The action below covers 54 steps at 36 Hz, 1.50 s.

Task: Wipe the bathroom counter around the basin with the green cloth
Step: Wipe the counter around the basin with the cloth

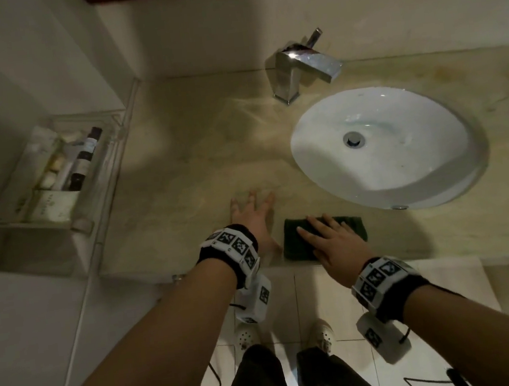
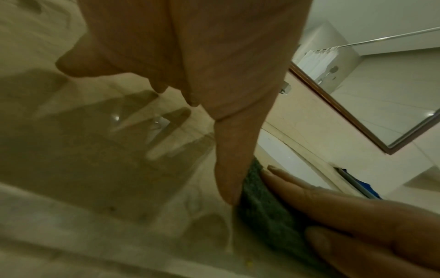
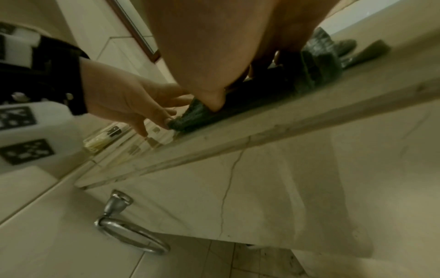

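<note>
A folded dark green cloth [image 1: 293, 245] lies on the beige marble counter [image 1: 196, 155] near its front edge, just in front and left of the white oval basin [image 1: 383, 147]. My right hand [image 1: 323, 232] lies flat on the cloth with straight fingers, pressing it down; in the right wrist view the thumb bears on the cloth [image 3: 238, 107]. My left hand [image 1: 253, 205] rests flat on the bare counter just left of the cloth with its fingers spread. In the left wrist view its thumb [image 2: 233, 169] is next to the cloth [image 2: 262, 203].
A chrome faucet [image 1: 299, 65] stands behind the basin's left side. A clear tray of toiletry bottles [image 1: 56, 176] sits on a ledge at far left. A chrome towel ring [image 3: 131, 231] hangs below the counter's front edge [image 3: 262, 135]. A mirror frame [image 2: 357, 112] is above.
</note>
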Each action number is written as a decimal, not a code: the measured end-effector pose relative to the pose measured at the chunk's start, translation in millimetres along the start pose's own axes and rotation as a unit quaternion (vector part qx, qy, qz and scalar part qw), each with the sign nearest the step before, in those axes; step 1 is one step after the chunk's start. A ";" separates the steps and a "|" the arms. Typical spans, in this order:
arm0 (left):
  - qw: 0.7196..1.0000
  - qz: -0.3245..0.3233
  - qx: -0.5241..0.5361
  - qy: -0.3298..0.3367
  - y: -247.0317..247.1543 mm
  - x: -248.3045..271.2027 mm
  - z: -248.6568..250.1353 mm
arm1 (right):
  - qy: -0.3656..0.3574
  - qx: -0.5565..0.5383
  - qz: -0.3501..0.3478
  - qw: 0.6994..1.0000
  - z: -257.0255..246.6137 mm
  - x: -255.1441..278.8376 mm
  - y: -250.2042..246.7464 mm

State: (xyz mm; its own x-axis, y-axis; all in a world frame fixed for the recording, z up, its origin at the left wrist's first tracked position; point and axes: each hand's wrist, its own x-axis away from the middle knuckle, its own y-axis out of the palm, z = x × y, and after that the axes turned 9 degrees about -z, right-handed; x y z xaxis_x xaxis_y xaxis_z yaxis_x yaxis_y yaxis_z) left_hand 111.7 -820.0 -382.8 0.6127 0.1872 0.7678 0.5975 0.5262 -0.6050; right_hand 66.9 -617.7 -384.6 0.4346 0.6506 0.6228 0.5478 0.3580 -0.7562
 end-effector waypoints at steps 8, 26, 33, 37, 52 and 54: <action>0.998 0.006 -0.049 0.026 4.4 -2.7 33.6 | 0.105 -0.072 0.043 0.991 52.3 2.1 -8.2; 1.000 -0.008 -0.029 -0.008 19.9 -19.4 41.8 | 0.052 -0.039 0.042 0.997 17.9 12.4 19.3; 0.998 -0.019 -0.056 -0.005 15.9 -8.2 57.5 | -0.011 0.003 0.023 1.000 43.7 21.8 18.6; 0.997 -0.022 -0.075 0.007 16.6 -10.4 73.1 | -0.009 0.005 0.029 1.000 67.8 29.8 21.1; 0.999 -0.004 -0.037 0.010 23.8 -20.2 101.3 | 0.075 -0.062 0.049 0.994 142.7 53.6 17.2; 0.999 -0.006 -0.038 0.011 23.6 -18.9 101.4 | 0.094 -0.076 0.053 0.991 136.5 49.7 15.8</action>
State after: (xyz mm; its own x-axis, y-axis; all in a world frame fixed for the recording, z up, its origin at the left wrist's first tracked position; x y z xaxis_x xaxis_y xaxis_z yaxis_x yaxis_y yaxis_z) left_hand 61.7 -727.0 -390.2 0.6159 0.1625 0.7709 0.6419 0.4637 -0.6107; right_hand -0.4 -488.2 -393.0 0.6129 0.5379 0.5788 0.5870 0.1803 -0.7892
